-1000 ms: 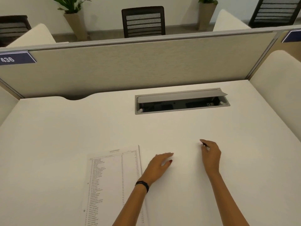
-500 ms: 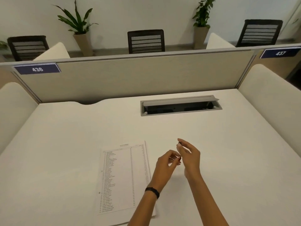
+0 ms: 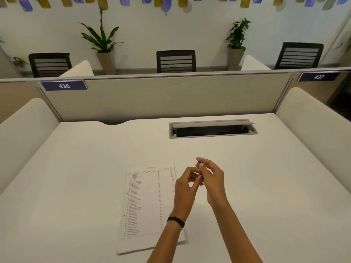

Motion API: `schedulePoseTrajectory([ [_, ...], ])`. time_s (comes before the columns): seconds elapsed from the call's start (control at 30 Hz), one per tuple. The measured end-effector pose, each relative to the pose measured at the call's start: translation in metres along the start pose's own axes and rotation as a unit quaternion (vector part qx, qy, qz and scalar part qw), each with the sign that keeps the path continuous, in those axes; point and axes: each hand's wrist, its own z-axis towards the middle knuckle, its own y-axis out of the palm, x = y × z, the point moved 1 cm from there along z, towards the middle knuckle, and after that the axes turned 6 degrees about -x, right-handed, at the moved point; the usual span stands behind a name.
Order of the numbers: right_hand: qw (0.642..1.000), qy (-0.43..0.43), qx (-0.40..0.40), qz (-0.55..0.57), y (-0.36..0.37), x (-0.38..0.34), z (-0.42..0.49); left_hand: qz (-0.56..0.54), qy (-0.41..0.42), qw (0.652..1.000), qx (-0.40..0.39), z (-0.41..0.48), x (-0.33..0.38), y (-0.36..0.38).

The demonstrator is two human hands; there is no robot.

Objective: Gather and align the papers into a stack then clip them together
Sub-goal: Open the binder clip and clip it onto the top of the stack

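A stack of printed papers (image 3: 146,204) lies flat on the white desk (image 3: 76,177), left of my hands, its lower right corner under my left forearm. My right hand (image 3: 212,181) pinches a small dark binder clip (image 3: 198,165) between thumb and fingers, just above the desk and right of the papers' top corner. My left hand (image 3: 187,188) is raised beside it, fingers curled with the tips meeting at the clip's lower part. Most of the clip is hidden by the fingers.
A grey cable box (image 3: 212,129) with its lid raised is set into the desk at the back. A beige partition (image 3: 161,97) closes the far edge, and padded side dividers (image 3: 311,118) flank the desk.
My right hand drew the clip leftwards and lifted it; my left hand rose off the desk to meet it. The camera tilted up, so the papers now show further up the view.
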Motion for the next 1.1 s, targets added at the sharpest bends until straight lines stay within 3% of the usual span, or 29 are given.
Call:
schedulePoseTrajectory([
  [0.23,0.998,-0.035,-0.059,-0.013,-0.007,-0.009,-0.007,-0.057,0.019,0.998,-0.007,-0.004,0.010,-0.017],
  [0.67,0.995,-0.057,-0.077,0.016,-0.011,-0.012,-0.014,-0.186,-0.041,0.981,0.041,-0.002,0.025,-0.035],
  [1.1,0.994,-0.062,-0.081,0.034,-0.015,-0.014,-0.017,-0.176,-0.038,0.983,0.029,-0.004,0.022,-0.043],
])
